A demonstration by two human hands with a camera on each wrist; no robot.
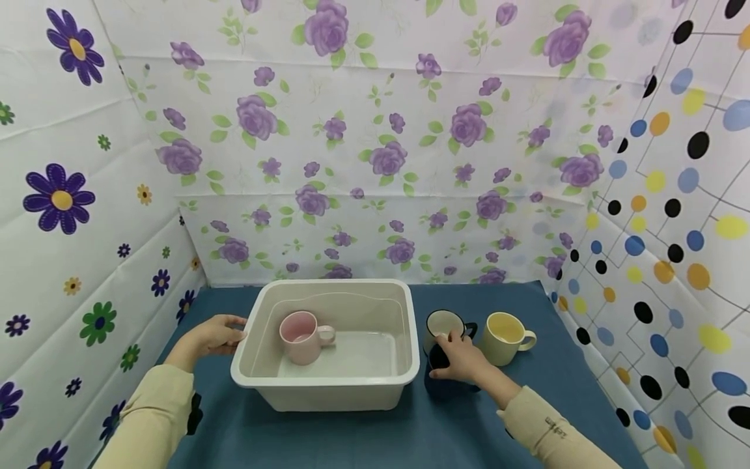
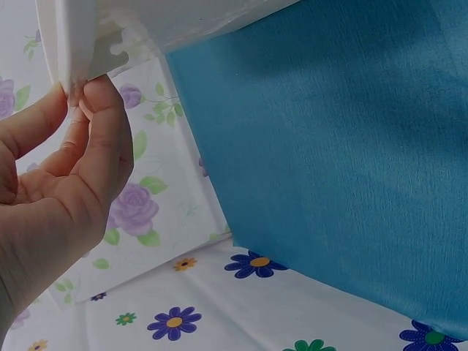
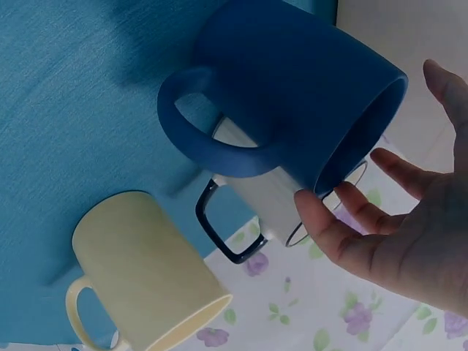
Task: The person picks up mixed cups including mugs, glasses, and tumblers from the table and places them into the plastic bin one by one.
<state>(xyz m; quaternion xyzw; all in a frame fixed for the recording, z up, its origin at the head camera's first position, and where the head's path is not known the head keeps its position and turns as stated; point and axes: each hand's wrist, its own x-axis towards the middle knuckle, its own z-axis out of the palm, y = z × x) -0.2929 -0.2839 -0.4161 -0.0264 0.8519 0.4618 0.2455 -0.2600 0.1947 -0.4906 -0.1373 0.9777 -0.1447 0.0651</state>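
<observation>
My left hand [image 1: 218, 335] pinches the left rim of a white plastic basin [image 1: 322, 381]; in the left wrist view the thumb and fingers [image 2: 106, 124] meet on the basin's rim [image 2: 73, 55]. Inside the basin a pink mug [image 1: 301, 339] stands upright, handle to the right. My right hand [image 1: 463, 358] is over the mouth of a dark blue mug [image 1: 439, 384]. Seen from the right wrist, the fingers [image 3: 329, 227] are spread near the blue mug's rim [image 3: 365, 139], and the thumb stands apart from it.
Behind the blue mug stands a white mug [image 1: 442, 322] with a black rim and handle. To its right is a yellow mug [image 1: 502, 339]. A blue cloth [image 1: 328, 440] covers the table; patterned sheets [image 1: 375, 130] enclose the back and sides.
</observation>
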